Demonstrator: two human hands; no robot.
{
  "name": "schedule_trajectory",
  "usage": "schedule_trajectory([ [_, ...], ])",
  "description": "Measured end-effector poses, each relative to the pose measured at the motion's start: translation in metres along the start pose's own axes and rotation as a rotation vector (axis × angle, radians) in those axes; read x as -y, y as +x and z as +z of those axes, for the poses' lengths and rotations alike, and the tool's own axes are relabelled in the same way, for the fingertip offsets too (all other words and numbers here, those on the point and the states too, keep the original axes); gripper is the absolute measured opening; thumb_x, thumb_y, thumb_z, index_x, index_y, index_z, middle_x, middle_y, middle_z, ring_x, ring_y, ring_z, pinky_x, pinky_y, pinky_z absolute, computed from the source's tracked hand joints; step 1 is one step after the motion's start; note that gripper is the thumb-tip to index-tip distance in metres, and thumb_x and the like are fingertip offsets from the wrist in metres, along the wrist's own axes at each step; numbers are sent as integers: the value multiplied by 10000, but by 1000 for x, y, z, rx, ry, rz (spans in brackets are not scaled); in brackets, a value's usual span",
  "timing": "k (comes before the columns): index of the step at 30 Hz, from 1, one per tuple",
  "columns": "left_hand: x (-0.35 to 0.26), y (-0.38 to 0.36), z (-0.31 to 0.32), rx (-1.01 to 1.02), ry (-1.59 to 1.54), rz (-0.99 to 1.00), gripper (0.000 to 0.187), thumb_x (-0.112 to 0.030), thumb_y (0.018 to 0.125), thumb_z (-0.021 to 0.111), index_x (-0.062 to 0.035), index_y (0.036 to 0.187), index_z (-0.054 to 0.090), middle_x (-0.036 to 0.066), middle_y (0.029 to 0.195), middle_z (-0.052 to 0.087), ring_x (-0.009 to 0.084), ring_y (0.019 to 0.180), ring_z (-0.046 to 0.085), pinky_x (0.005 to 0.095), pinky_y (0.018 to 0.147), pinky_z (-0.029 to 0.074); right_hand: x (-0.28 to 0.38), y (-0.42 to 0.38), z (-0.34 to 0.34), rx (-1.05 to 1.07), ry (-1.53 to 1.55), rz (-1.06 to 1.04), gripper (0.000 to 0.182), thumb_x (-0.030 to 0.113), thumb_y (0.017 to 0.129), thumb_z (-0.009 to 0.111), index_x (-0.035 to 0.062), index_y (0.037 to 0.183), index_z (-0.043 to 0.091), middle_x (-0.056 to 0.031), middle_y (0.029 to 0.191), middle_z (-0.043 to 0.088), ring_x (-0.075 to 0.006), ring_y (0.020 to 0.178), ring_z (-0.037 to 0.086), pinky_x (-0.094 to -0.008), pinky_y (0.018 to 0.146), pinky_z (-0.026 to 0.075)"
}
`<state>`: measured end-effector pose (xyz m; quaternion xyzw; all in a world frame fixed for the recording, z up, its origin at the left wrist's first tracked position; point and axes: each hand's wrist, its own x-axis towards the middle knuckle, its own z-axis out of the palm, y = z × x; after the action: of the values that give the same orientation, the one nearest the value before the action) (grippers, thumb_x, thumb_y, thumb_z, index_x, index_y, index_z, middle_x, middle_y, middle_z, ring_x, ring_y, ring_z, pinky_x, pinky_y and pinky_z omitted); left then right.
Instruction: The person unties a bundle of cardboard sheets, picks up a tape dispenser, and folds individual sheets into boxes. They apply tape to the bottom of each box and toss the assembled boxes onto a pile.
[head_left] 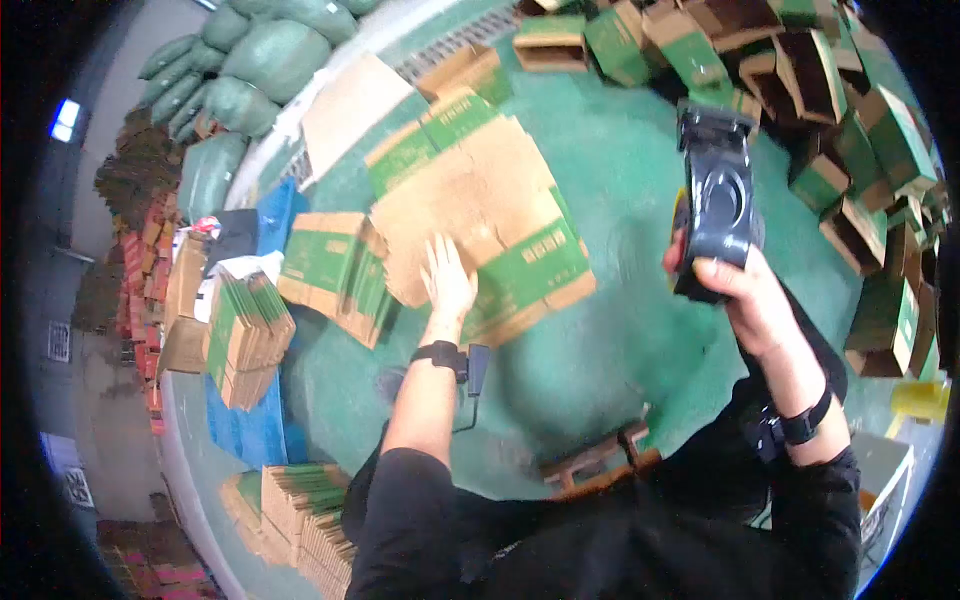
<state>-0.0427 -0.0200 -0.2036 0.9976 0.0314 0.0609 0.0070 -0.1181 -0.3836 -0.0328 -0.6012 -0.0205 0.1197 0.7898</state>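
Down went the flat of the left hand (448,282) on the carton (470,195), fingers spread at its near-left edge, gripping nothing! Well apart, off to the carton's right, the right hand (738,285) had its fingers wrapped around a black tape dispenser (718,200), held up above the green floor (625,180). The carton lay there brown face up, green printed panels along its sides; just left of it leaned folded cartons (335,262), and far to its right sprawled a heap of open boxes (805,85).

This looked like the steadying step ahead of taping; no strip could be made out on the brown face. On that reading, the next move called for closing up the seam, bringing the dispenser across to the carton, and keeping that left palm's pressure firm.
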Motion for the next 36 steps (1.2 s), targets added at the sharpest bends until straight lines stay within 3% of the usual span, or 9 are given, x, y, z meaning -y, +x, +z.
schedule_trajectory([
  [2, 4, -10, 4, 294, -78, -117, 831, -239, 693, 645, -39, 1341, 164, 124, 1407, 145, 293, 1305, 108, 564, 979, 220, 2, 0, 3, 62, -45, -32, 385, 286, 695, 670, 42, 972, 560, -31, 906, 584, -130, 841, 523, -268, 776, 397],
  [6, -8, -33, 15, -94, 17, -65, 845, -224, 638, 692, -29, 1316, 227, 140, 1342, 272, 317, 1242, 238, 486, 977, 261, -1, -5, -6, 80, -107, 23, 342, 191, 699, 666, 27, 976, 551, -22, 906, 580, -115, 832, 518, -262, 757, 412],
  [11, -20, -80, -25, -19, -126, 16, 285, -154, 602, 705, -86, 861, 605, 77, 874, 523, 267, 879, 466, 416, 817, 364, -32, 5, -28, 57, -621, -86, 352, 157, 676, 672, 16, 968, 534, -125, 894, 594, -213, 849, 559, -308, 754, 424],
  [17, -35, -148, -40, 40, -327, 357, 131, -101, 628, 664, -96, 725, 576, 55, 739, 505, 255, 760, 522, 357, 657, 430, -102, 35, -11, 290, -1218, -569, 486, 375, 601, 711, 14, 867, 523, -133, 814, 550, -312, 804, 502, -351, 787, 370],
  [23, -8, -154, -35, 128, -449, 273, 143, -168, 618, 698, -97, 706, 610, 53, 802, 557, 260, 812, 549, 357, 666, 434, -184, 10, 22, 514, -1301, -226, 679, 569, 543, 692, -21, 842, 539, -171, 831, 578, -322, 875, 530, -366, 842, 370],
  [26, 7, -160, -39, -270, -365, 245, 209, -294, 610, 716, -111, 624, 615, 15, 877, 574, 275, 988, 459, 418, 837, 347, -182, 13, 11, 429, -1128, 104, 740, 603, 520, 702, -40, 854, 554, -194, 825, 597, -317, 864, 565, -398, 774, 432],
  [29, 39, -172, -9, -389, -348, -300, 342, -292, 670, 709, -97, 933, 609, 165, 1089, 488, 288, 1069, 417, 404, 929, 300, -185, 25, 15, 522, -930, 300, 716, 546, 536, 731, -56, 883, 556, -175, 791, 600, -287, 783, 579, -363, 694, 447],
  [31, 48, -177, 23, -238, -1105, -444, 426, -198, 766, 627, -37, 1122, 460, 126, 1174, 418, 238, 1125, 362, 369, 971, 265, -195, 40, 16, 779, -840, 506, 782, 609, 586, 663, -56, 981, 546, -175, 908, 578, -257, 894, 535, -361, 794, 411],
  [36, 21, -189, 12, -229, -1186, -494, 476, -238, 836, 509, -51, 1239, 337, 126, 1220, 353, 253, 1123, 344, 362, 974, 251, -196, 36, 22, 350, -1326, -149, 522, 478, 621, 643, 3, 826, 567, -158, 749, 597, -323, 737, 577, -407, 766, 393],
])
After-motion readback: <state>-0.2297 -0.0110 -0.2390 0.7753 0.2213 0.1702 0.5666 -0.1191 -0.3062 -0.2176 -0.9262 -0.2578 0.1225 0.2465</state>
